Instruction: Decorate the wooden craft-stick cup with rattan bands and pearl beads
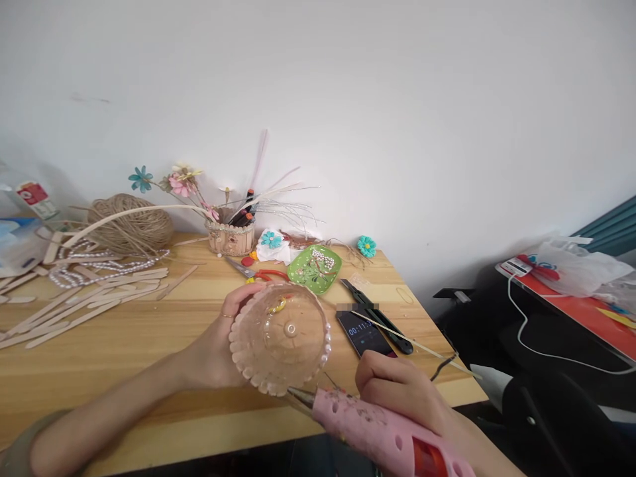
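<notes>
Left hand (218,354) gripped the tilted glass bowl (279,338) above the desk (124,351); right hand (397,391) held the glue gun (377,430), nozzle touching the bowl's lower-right rim.

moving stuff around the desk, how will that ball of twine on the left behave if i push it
The ball of twine looks round and loosely wound, so it would probably roll rather than slide. It seems light for its bulk and soft, likely giving under a push. Loose strands and the wooden sticks beside it may snag or drag along.
</notes>
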